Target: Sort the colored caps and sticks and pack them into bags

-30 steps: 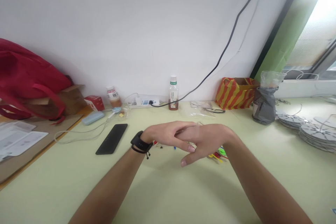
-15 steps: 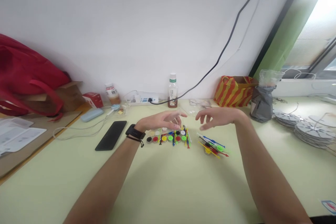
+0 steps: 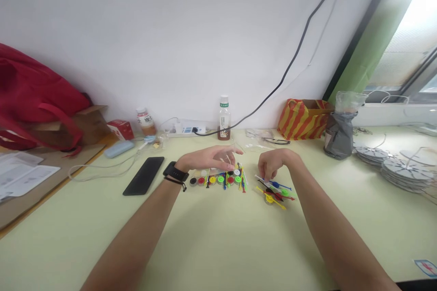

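Observation:
My left hand (image 3: 213, 158), with a black watch on the wrist, hovers over a group of small coloured discs (image 3: 213, 180) and thin plastic arrows (image 3: 243, 181). Its fingers are stretched out with the thumb apart, and they hold nothing. My right hand (image 3: 271, 163) points down with its fingers closed at the upper edge of a pile of arrow spinners. The fingertips are on a white arrow spinner (image 3: 259, 178), partly hidden by them. Below it lie a blue spinner (image 3: 277, 185), a green one (image 3: 284, 192), a red one (image 3: 280, 197) and a yellow one (image 3: 270, 199).
A black phone (image 3: 144, 176) lies left of my left forearm. Along the wall stand a drink bottle (image 3: 224, 120), a power strip (image 3: 191, 128) and a striped bag (image 3: 300, 120). Black glasses (image 3: 278, 141) lie behind my right hand. Stacked grey discs (image 3: 406, 173) sit far right.
My right hand has come down onto the spinner pile, and its fingers have closed at the white spinner. The yellow spinner has shifted slightly. My left hand stays nearly still.

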`<state>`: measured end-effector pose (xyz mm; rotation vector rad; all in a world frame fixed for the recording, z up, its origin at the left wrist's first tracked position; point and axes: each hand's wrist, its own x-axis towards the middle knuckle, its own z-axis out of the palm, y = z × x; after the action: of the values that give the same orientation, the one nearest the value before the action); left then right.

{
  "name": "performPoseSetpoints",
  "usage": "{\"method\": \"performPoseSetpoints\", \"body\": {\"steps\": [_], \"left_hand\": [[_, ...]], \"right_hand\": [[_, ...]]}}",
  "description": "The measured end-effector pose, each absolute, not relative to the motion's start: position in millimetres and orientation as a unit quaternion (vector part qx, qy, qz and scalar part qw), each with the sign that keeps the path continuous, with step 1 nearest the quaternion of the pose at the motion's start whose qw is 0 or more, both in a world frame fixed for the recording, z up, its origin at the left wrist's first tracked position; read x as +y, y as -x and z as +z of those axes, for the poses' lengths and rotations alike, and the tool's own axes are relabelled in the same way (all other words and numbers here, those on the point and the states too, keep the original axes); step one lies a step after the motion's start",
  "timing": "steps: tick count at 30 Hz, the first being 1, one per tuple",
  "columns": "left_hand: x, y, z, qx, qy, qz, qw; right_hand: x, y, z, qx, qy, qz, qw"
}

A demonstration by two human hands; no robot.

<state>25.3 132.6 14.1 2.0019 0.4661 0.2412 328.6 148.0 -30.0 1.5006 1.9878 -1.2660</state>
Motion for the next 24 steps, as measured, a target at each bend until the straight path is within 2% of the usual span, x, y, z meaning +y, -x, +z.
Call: {"method": "performPoseSetpoints", "body": {"steps": [5, 13, 20, 24], "left_hand": [[133, -26, 13, 0.192, -0.837, 0.101, 0.503], [132, -26, 15, 0.193, -0.842, 0.098, 0.494], [132, -24, 17, 0.204, -0.837, 0.105, 0.497], [133, -23, 18, 0.199, -0.832, 0.114, 0.505]], "right_hand": [[151, -331, -34, 0.709, -0.526, -0.438, 0.170], [143, -344, -18, 0.732, -0.509, -0.442, 0.093], [137, -345, 0, 0.727, -0.613, -0.299, -0.086], [128, -339, 18, 0.721, -0.585, -0.249, -0.274]]}}
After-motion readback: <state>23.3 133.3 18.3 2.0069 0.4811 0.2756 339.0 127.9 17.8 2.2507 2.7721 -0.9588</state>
